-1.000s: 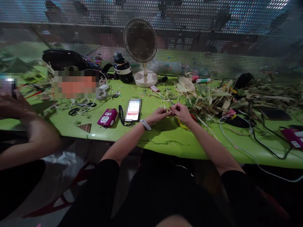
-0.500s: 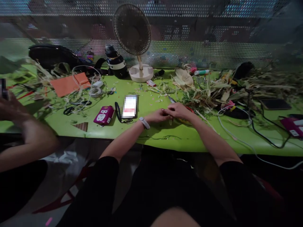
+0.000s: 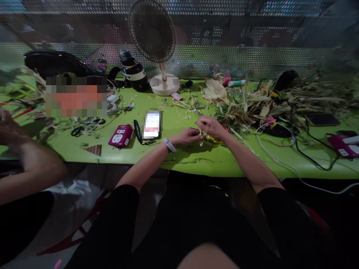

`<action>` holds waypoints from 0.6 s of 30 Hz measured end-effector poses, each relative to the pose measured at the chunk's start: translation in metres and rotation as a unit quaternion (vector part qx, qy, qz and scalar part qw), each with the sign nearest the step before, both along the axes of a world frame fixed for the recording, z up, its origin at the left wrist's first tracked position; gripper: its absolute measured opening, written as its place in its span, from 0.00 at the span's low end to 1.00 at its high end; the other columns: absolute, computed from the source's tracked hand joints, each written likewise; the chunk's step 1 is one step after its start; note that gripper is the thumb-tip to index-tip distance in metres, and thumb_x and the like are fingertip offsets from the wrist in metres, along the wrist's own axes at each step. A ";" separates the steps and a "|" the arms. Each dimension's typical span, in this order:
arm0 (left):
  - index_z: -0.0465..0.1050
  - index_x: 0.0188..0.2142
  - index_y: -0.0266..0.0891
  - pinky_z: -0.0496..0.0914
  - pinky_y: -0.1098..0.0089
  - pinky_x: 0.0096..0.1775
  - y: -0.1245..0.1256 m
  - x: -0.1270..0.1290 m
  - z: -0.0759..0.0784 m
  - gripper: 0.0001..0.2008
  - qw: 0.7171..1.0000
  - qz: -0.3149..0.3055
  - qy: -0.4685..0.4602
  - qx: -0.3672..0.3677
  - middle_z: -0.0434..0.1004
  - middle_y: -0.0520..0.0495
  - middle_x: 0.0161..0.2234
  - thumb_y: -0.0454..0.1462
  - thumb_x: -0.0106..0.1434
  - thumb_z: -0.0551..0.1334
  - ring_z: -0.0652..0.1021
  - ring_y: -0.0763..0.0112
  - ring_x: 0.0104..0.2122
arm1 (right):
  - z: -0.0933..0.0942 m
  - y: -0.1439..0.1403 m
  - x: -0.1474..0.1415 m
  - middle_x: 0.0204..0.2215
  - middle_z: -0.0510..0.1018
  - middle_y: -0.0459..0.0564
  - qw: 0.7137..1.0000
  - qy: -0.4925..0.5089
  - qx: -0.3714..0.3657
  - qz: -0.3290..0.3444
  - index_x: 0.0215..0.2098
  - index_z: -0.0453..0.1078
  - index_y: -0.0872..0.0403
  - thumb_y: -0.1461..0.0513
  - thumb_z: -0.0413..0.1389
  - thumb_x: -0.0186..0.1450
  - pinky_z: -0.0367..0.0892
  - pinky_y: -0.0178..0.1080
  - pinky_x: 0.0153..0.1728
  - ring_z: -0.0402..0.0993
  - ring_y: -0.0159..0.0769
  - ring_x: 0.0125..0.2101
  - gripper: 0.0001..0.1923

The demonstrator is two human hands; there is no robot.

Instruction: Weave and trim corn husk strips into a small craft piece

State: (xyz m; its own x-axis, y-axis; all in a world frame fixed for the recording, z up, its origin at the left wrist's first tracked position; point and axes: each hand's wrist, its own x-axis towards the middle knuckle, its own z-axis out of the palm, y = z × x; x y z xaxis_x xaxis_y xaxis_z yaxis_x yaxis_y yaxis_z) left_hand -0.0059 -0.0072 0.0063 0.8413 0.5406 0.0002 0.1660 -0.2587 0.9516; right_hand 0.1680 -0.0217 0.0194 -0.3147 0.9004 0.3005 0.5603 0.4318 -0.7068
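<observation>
Head view: between the preceding picture and this one, the hands have parted slightly and a pale, narrow strip [image 3: 201, 132], probably dried plant husk, has come into plain sight between the fingertips; half a second ago the right hand [image 3: 210, 126] lay over the left and largely covered the work. The camera has also shifted, so tabletop items sit a little higher and further left in the frame, with no evident displacement of their own. Judged from this, the work in hand remains a fingertip operation on one small piece, with the piece now better exposed. The left hand [image 3: 187, 136], with a pale-banded watch [image 3: 169, 145] at its wrist, is narrowed to a pinch on the lower part of the strip. The right hand is curled narrow, its fingertips at the upper end; whether it grips or merely touches the strip cannot be told. The strip stands roughly upright, above the green table [image 3: 131, 154] and near its front edge. It is slender and whitish, with a lower tip projecting below the left fingers; finer surface detail is too small to read. Scissors [image 3: 214, 139] with red and yellow handles lie partly hidden under the right hand. A heap of dried husks [image 3: 252, 108] lies beyond and to the right, and a lit phone [image 3: 153, 125] to the left.
</observation>
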 end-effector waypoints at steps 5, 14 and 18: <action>0.75 0.25 0.36 0.52 0.72 0.25 -0.002 0.000 -0.002 0.16 0.999 -0.004 -0.008 -0.042 0.62 0.54 0.18 0.47 0.58 0.67 0.58 0.80 0.20 | 0.000 0.000 0.000 0.19 0.57 0.43 1.000 0.012 0.005 0.001 0.18 0.51 0.50 0.40 0.50 0.63 0.51 0.39 0.31 0.53 0.31 0.24 0.29; 0.77 0.37 0.32 0.66 0.73 0.31 0.007 0.003 -0.007 0.22 0.920 0.106 -0.188 -0.327 0.75 0.48 0.24 0.51 0.58 0.67 0.73 0.76 0.24 | 0.006 -0.001 0.018 0.22 0.66 0.47 0.961 0.170 0.074 -0.205 0.22 0.62 0.51 0.42 0.46 0.68 0.58 0.40 0.34 0.63 0.35 0.27 0.27; 0.76 0.36 0.32 0.65 0.75 0.28 0.011 0.001 -0.004 0.18 0.891 0.170 -0.235 -0.350 0.74 0.50 0.22 0.47 0.61 0.66 0.72 0.79 0.21 | 0.002 -0.006 0.012 0.16 0.65 0.47 0.986 0.115 -0.041 -0.110 0.15 0.63 0.52 0.43 0.45 0.69 0.57 0.40 0.31 0.60 0.34 0.22 0.31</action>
